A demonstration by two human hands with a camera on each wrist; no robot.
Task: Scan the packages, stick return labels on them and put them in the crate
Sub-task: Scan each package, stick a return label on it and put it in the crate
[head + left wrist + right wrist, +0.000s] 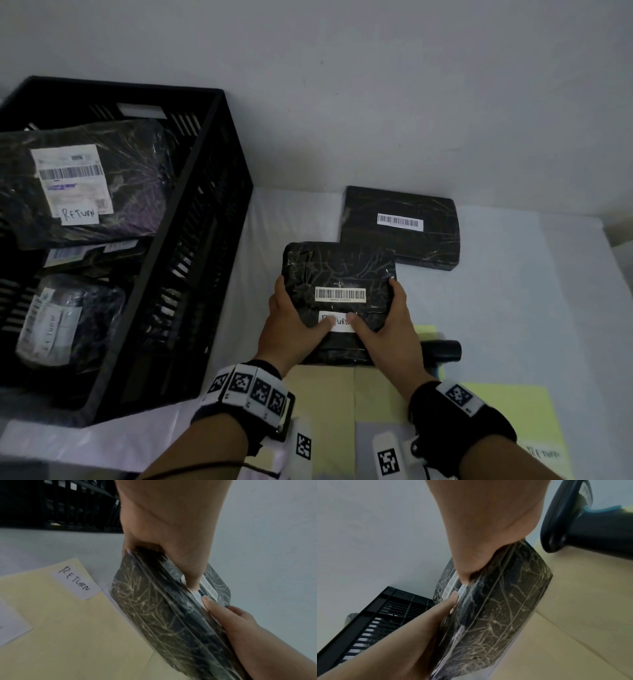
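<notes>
held package (337,274): black, film-wrapped; gripped from both sides, lifted off the white surface (534,281); barcode sticker facing up
return label (337,322): white, handwritten; on the package just below the barcode; both thumbs pressing on it
left hand (294,325): fingers curled round the package's left edge, thumb on the label
right hand (390,325): fingers curled round the right edge, thumb on the label
second package (400,228): flat on the surface behind the held one; barcode only
crate (212,212): black, slatted; left of the hands; holds labelled packages (85,181)
scanner (583,524): dark; lying just right of the right hand
label sheet (72,622): yellow backing under the held package; spare RETURN sticker (75,582) on it
</notes>
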